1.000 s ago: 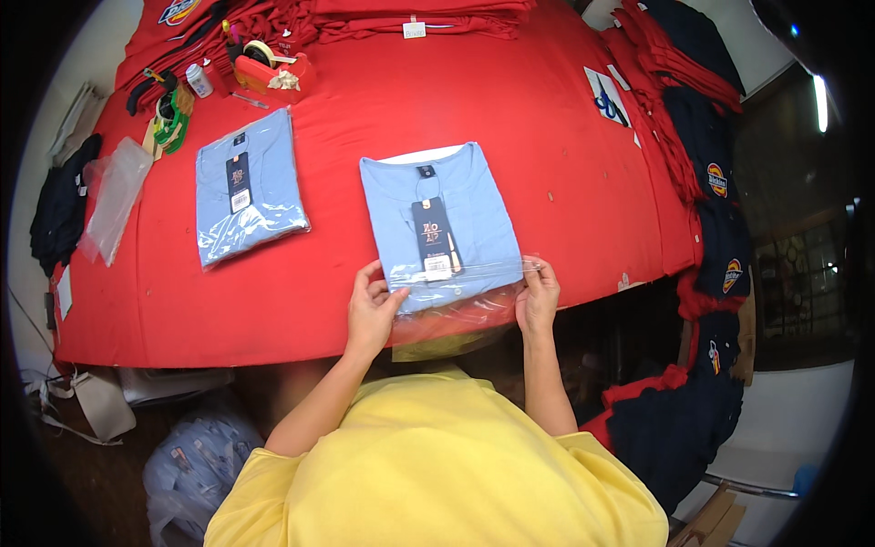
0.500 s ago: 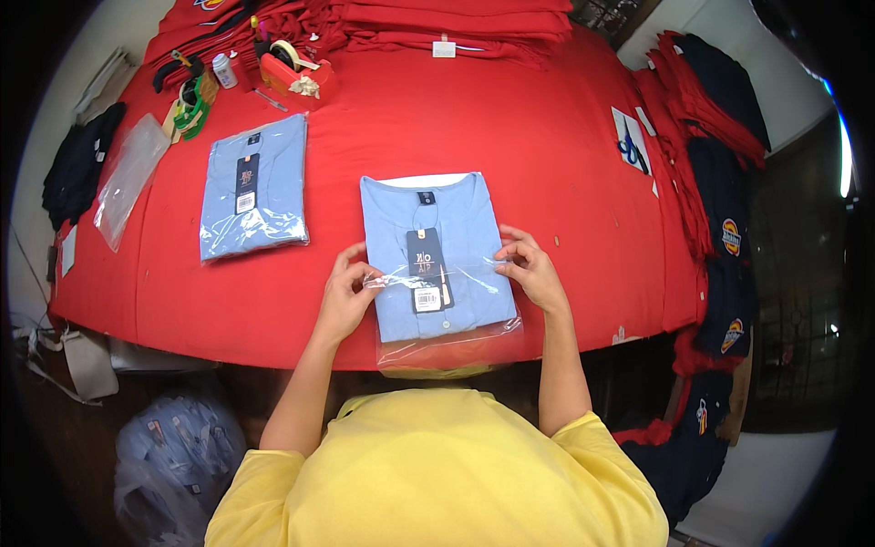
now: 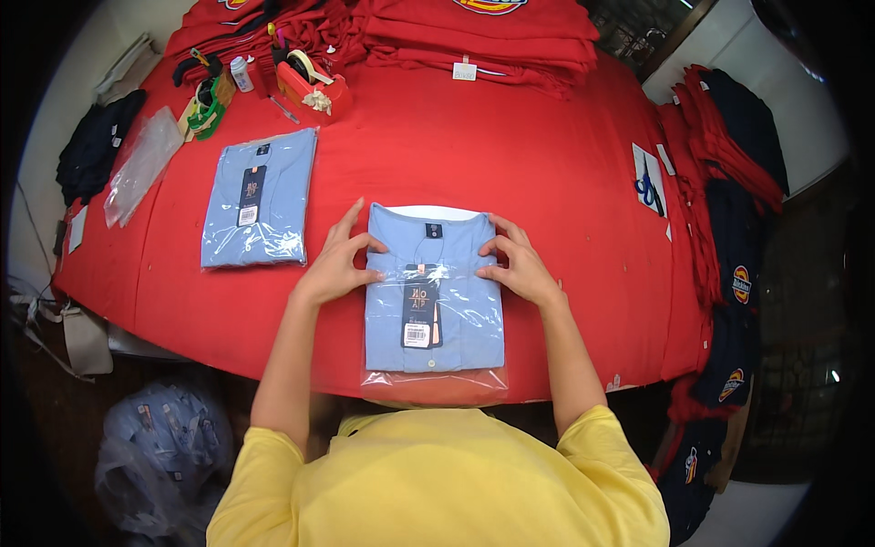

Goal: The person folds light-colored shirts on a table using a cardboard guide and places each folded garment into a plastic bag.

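A folded light-blue shirt [image 3: 392, 305] lies flat near the table's front edge, its collar end pointing away from me. Its lower part is inside a clear plastic bag [image 3: 383, 378], while the collar end is out of it. A dark hang tag [image 3: 421, 290] lies on the shirt's front, and white backing shows at the neckline. My left hand [image 3: 337, 263] rests at the shirt's left edge, fingers spread, thumb tip on the fabric. At the opposite edge, my right hand [image 3: 519, 264] touches the upper side with fingers apart.
Another bagged blue shirt [image 3: 228, 214] lies left. Behind it stand a red tape dispenser [image 3: 319, 96], a green one [image 3: 210, 114] and a white bottle [image 3: 241, 75]. Red garments [image 3: 483, 46] are stacked at the back. Blue scissors [image 3: 647, 190] lie right; bagged shirts [image 3: 164, 438] sit below left.
Both hands have moved from the bag's opening edge up toward the collar end, and their fingers have spread. The shirt looks straighter. The whole view has shifted slightly.
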{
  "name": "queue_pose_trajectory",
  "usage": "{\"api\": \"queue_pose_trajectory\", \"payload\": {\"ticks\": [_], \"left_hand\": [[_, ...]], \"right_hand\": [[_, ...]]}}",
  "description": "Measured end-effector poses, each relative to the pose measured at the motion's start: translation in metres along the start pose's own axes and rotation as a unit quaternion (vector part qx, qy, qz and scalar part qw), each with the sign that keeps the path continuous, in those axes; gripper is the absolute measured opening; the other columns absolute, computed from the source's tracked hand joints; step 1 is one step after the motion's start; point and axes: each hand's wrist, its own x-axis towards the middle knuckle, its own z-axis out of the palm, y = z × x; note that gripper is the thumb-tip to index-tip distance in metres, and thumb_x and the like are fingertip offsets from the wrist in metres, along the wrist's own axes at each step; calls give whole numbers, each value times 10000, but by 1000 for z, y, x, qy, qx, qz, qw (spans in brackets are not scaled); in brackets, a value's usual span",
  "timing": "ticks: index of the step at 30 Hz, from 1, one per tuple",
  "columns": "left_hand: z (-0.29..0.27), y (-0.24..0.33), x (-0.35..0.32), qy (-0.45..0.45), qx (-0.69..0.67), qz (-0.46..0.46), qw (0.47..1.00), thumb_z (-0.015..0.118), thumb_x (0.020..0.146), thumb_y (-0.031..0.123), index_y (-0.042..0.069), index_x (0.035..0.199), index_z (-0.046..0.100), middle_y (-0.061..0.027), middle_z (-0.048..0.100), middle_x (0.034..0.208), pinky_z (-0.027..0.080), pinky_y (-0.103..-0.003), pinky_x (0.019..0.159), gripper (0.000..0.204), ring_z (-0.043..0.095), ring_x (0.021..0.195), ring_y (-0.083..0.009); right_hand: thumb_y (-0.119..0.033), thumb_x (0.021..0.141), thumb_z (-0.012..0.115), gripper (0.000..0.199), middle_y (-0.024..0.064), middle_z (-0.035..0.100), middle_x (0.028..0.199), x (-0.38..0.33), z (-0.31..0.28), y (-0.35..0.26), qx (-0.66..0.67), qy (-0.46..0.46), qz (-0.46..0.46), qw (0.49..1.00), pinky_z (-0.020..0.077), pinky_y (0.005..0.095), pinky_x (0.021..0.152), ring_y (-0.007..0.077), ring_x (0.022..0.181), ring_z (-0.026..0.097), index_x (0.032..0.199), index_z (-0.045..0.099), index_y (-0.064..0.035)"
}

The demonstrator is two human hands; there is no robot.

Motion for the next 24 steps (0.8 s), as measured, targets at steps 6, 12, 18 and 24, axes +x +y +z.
{"api": "queue_pose_trajectory", "payload": {"ticks": [6,12,18,24], "left_hand": [[-38,8,70,-256,158,31,953,853,635,225,159,975,692,-105,354,1521,255,-421,1129,383,279,1377,-329],[-26,-5,158,-120,59,-102,986,774,747,289,85,975,671,-70,682,1024,392,-462,950,323,544,1128,-298],[65,109,144,163,272,71,946,739,758,473,3,1052,585,-197,656,1007,457,-513,861,575,567,1106,-364],[97,120,41,-32,173,54,983,629,808,118,-15,1032,552,-270,547,1172,540,-509,705,272,658,784,-432]], "right_hand": [[-177,728,807,251,115,473,1388,50,-26,12,-84,-168,-35,982,422,377,1014,290,1276,402,867,627,-70],[-74,927,592,62,91,668,995,70,-26,41,235,-118,71,962,477,285,819,150,897,589,965,576,-27],[-15,954,489,140,66,637,976,0,11,31,379,54,89,920,470,247,754,112,837,574,1092,511,-9],[-137,986,518,217,121,623,987,-69,46,-21,618,81,182,760,526,270,664,162,807,643,1156,473,-11]]}}
